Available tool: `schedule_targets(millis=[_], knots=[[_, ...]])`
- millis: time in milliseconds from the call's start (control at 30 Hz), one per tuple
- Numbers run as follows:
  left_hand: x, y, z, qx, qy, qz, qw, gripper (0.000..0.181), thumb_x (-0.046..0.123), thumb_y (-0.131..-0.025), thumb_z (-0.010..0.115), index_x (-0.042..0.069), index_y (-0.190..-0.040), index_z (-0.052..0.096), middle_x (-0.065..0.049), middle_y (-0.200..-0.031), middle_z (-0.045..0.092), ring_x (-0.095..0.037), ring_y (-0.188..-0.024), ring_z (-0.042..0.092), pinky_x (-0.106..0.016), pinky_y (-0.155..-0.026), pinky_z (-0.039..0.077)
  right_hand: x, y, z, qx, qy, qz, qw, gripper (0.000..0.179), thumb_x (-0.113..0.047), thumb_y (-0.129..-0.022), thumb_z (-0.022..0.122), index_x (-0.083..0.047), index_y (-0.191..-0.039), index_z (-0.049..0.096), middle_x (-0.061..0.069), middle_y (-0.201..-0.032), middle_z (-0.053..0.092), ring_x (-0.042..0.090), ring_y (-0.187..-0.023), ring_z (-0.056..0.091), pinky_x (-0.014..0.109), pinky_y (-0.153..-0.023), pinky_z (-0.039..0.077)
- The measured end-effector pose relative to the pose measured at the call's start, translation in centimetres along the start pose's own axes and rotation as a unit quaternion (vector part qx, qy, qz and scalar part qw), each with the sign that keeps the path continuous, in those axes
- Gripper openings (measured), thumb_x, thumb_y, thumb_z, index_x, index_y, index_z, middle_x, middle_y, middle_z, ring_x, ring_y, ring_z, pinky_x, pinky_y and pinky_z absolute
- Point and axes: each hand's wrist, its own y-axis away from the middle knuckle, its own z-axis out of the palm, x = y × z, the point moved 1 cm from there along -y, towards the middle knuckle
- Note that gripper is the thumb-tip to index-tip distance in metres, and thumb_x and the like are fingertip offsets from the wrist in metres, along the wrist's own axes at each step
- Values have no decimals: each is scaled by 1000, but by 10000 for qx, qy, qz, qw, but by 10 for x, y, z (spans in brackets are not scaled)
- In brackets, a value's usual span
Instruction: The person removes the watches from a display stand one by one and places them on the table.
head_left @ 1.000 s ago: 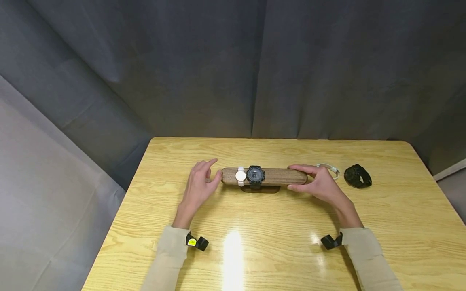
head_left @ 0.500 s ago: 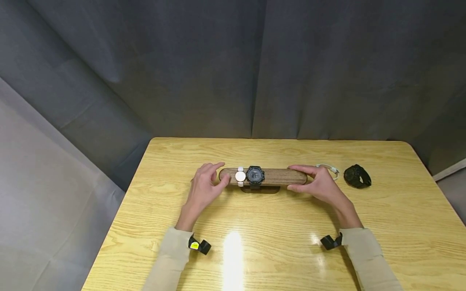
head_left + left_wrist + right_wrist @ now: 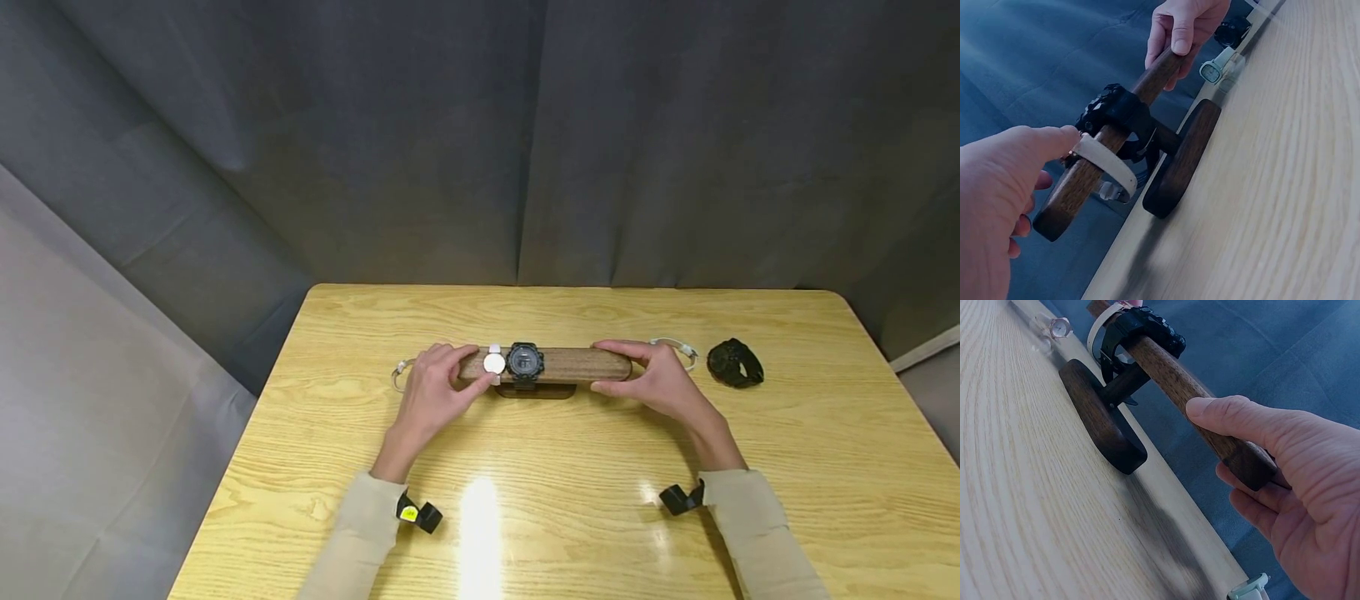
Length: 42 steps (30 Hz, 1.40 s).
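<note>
A dark wooden watch stand (image 3: pixel 577 365) stands on the table, its bar raised above its base (image 3: pixel 1182 162). My right hand (image 3: pixel 660 377) grips the bar's right end, thumb in front and fingers behind. On the bar's left half sit a watch with a white strap (image 3: pixel 494 363) and a chunky black digital watch (image 3: pixel 524 362), side by side. My left hand (image 3: pixel 435 387) is at the bar's left end. Its thumb touches the white-strapped watch near the lower strap, while the index finger lies at the bar's back edge. The other fingers hang loosely curled below the bar.
Behind my left hand lies a small watch with a rose-coloured case (image 3: pixel 1059 327). A mint-green watch (image 3: pixel 1211 72) lies beyond my right hand, and another black watch (image 3: pixel 735 364) farther right. Dark curtains (image 3: pixel 450 167) hang behind the wooden table (image 3: pixel 570 483).
My left hand has moved right along the bar's end, bringing its thumb onto the white-strapped watch and uncovering the small watch behind it. The right hand keeps its grip.
</note>
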Motion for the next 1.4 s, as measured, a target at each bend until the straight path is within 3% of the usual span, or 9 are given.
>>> schedule_targets(millis=[133, 367, 767, 1000, 1400], knots=[[2, 1, 2, -55, -64, -1, 10000, 52, 44, -86, 86, 10, -124, 74, -1, -72, 58, -11, -73, 47, -35, -81, 48, 0, -1, 0, -5, 24, 27, 10000, 59, -28, -81, 93, -21, -136, 71, 7, -139, 68, 18, -112, 69, 26, -82, 58], [6, 1, 4, 35, -87, 90, 9999, 47, 39, -86, 87, 11, -122, 75, -1, -73, 64, -12, -77, 53, -37, -83, 50, -1, -1, 0, -10, 71, 52, 10000, 59, -29, -82, 93, -20, -136, 71, 8, -139, 67, 26, -113, 69, 27, -81, 58], [12, 1, 10, 279, -225, 263, 9990, 48, 37, -83, 90, 11, -121, 77, 2, -72, 62, -12, -72, 48, -30, -68, 41, -3, 0, -1, 8, -26, 91, 10000, 59, -27, -81, 93, -20, -136, 71, 7, -139, 68, 23, -112, 69, 27, -82, 59], [13, 1, 13, 457, -325, 281, 9980, 44, 40, -87, 87, 10, -117, 78, 4, -71, 62, -11, -69, 48, -30, -66, 42, -2, 0, -1, 0, -37, 110, 9999, 59, -27, -82, 92, -20, -136, 71, 7, -139, 68, 20, -111, 69, 28, -82, 59], [19, 3, 17, 725, -193, 224, 9969, 36, 30, -87, 86, 6, -112, 78, -1, -74, 67, -12, -66, 46, -30, -66, 42, -1, 0, 0, 35, 34, 126, 9999, 59, -29, -82, 92, -21, -136, 71, 7, -139, 68, 22, -111, 69, 27, -80, 59]])
